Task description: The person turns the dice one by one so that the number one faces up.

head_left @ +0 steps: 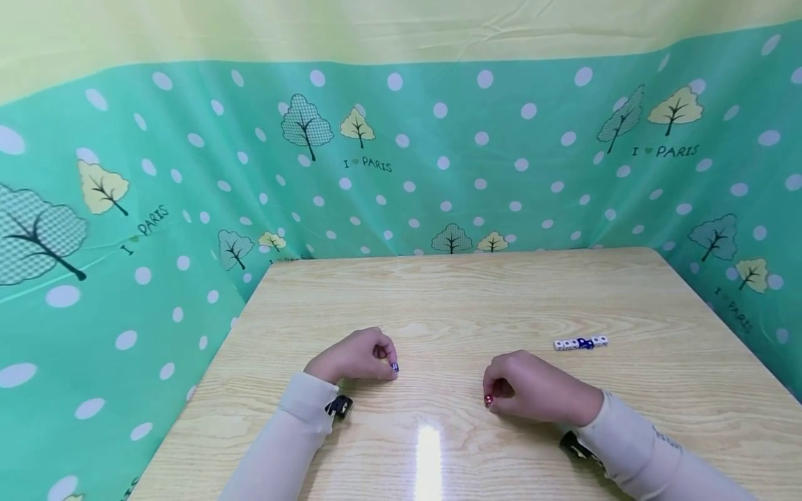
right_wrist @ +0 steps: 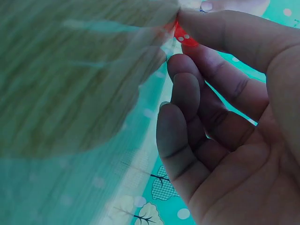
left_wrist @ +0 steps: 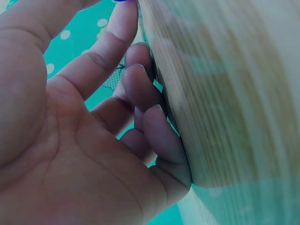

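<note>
In the head view my left hand (head_left: 363,355) is low over the table, left of the middle. Thumb and forefinger pinch a small blue die (head_left: 395,367); only a sliver of it shows at the top of the left wrist view. My right hand (head_left: 532,386) is nearer the front, right of the middle. It pinches a red die (head_left: 488,400) with white dots, partly covered by the thumb. The right wrist view shows this red die (right_wrist: 183,36) between thumb and forefinger, with the other fingers curled below. Both hands are close to the tabletop.
A short row of white dice (head_left: 567,344) with blue ones (head_left: 585,343) among them lies on the right of the wooden table (head_left: 438,299). A green dotted curtain (head_left: 401,174) stands behind and at both sides. A bright light reflection lies on the table front.
</note>
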The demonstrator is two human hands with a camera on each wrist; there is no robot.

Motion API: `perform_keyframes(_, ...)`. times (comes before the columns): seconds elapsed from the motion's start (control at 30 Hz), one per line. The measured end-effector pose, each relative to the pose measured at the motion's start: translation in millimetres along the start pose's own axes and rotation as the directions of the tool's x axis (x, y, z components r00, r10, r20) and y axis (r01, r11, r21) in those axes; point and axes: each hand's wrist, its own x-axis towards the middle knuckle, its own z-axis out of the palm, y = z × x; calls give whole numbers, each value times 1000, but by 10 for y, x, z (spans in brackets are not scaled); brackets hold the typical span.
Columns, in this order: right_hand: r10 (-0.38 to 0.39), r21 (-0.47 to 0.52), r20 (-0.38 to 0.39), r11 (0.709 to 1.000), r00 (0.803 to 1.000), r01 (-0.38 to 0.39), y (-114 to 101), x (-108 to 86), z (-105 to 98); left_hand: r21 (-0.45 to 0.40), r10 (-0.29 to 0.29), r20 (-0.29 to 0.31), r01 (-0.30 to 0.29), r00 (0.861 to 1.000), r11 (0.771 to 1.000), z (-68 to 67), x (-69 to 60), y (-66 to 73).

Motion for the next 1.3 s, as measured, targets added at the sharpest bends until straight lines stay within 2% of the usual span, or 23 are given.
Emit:
perform_keyframes(0.23, 8, 31, 18, 999, 1000, -8, 18, 3, 17, -17, -1, 1, 1, 1000, 1000, 1, -7, 1)
perform_keyframes(0.43, 30, 10, 32, 999, 999, -30, -1, -4, 12, -9, -9, 0, 9, 1000, 1000, 19, 10, -26)
perform_keyframes(0.6, 88, -65, -8, 994, 996, -88, -87, -27, 6, -8, -2, 2, 2, 1000, 1000, 12, 20, -22)
perform_keyframes(0.73, 95, -150, -67, 983, 993, -104, -156, -34, 22, -9, 14, -4, -14, 1000, 1000, -6, 19, -9)
perform_keyframes(0.87, 74, -190, -84, 978, 994, -88, -174, -29, 45, -8, 19, -4, -19, 1000, 1000, -14, 23, -14)
perform_keyframes(1.1, 22, -199, -74, 979, 997, -37, -153, -27, 65, -3, 26, -3, -26, 1000, 1000, -13, 23, -31)
perform_keyframes(1.3, 25, -208, -48, 977, 999, -35, -176, -13, 47, -9, 29, 1, -29, 1000, 1000, -20, 11, -25)
